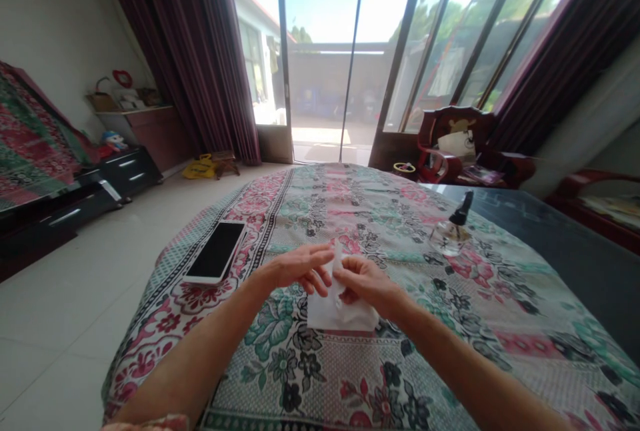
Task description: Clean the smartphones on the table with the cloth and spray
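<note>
Both hands meet over a floral tablecloth (350,217) and hold a white tissue (334,311) between them. My left hand (303,267) pinches the tissue's upper edge with its fingertips. My right hand (367,283) grips the same edge from the other side, fingers curled over it. The lower part of the tissue hangs down onto the cloth. A white smartphone (217,252) lies face up, screen dark, to the left of my left hand. A small clear bottle with a black spray top (451,231) stands to the upper right of my right hand.
The table's dark top (560,237) shows bare at the right. A red wooden chair (460,144) stands behind the table by the glass doors (325,57). Low dark cabinets (100,184) and a yellow bag (200,167) sit along the left wall on the tiled floor.
</note>
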### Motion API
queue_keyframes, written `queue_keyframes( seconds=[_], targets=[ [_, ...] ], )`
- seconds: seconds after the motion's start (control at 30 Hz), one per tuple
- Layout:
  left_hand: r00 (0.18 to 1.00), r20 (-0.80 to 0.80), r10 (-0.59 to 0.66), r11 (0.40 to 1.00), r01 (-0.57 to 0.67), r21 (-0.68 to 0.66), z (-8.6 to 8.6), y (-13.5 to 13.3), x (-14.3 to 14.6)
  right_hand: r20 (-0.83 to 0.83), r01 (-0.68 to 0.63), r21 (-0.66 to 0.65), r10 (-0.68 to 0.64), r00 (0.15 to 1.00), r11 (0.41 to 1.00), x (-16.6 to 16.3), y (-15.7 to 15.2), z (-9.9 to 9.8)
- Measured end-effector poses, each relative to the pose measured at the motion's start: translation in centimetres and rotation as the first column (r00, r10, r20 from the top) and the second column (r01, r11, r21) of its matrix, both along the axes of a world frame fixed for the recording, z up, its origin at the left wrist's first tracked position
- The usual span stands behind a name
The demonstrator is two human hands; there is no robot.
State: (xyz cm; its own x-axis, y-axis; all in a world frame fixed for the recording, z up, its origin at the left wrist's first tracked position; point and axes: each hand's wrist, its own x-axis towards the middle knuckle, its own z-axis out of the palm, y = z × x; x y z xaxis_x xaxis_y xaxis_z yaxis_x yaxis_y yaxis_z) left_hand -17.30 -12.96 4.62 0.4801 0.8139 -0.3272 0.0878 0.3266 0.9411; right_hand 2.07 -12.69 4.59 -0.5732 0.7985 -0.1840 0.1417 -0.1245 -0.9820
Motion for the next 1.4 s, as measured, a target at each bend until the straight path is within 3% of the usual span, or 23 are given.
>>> queue_keyframes(
  seconds=[0.1,0.2,0.33,0.43,0.57,0.63,0.73,0.93,1.07,1.2,1.4],
  targets=[
    [0.998,-0.062,-0.033,0.999,0.035,0.027,-0.8,0.0,-0.4,0.005,-0.036,0.033,0.036,0.999,0.999,-0.7,-0.5,-1.3],
    [0.995,-0.096,-0.013,1.0,0.015,0.027,-1.6,0.1,-0.2,0.046,-0.091,0.029,0.089,0.995,0.995,0.0,-0.1,-1.1],
    [0.994,-0.087,-0.061,0.998,0.062,0.003,-1.9,0.3,-0.3,0.088,0.094,0.231,-0.117,0.989,0.968,2.0,1.5,-0.1],
    [0.99,-0.086,-0.112,0.994,0.11,-0.027,-1.8,0.2,-0.4,0.071,0.148,0.475,-0.205,0.976,0.868,2.8,2.2,-0.2],
    [0.99,-0.137,-0.029,1.0,0.03,0.005,-1.3,-0.1,-0.1,0.132,-0.025,0.782,-0.126,0.983,0.623,2.2,1.3,-1.3],
    [0.988,-0.155,0.008,0.999,-0.003,0.036,-0.8,-0.2,-0.3,0.216,-0.139,0.845,-0.093,0.972,0.517,1.7,0.5,-1.9],
    [0.981,-0.192,0.024,0.999,-0.018,0.033,0.0,-0.2,-1.2,0.361,-0.27,0.855,-0.136,0.923,0.443,1.3,-0.2,-2.5],
    [0.955,-0.256,0.151,0.983,-0.117,0.143,-0.6,0.0,-1.6,0.479,-0.359,0.828,-0.21,0.852,0.431,1.4,-0.2,-3.1],
    [0.986,-0.081,0.149,0.964,-0.126,0.235,-1.9,0.3,-0.3,0.392,-0.268,0.863,-0.233,0.89,0.429,1.5,0.1,-2.5],
    [0.994,0.06,0.091,0.964,-0.103,0.247,-2.6,0.4,0.2,0.272,-0.156,0.907,-0.261,0.926,0.39,1.5,0.1,-1.8],
    [0.983,0.122,0.139,0.957,-0.165,0.237,-2.7,0.2,0.2,0.219,-0.163,0.914,-0.115,0.969,0.37,0.9,-0.9,-1.9]
  ],
)
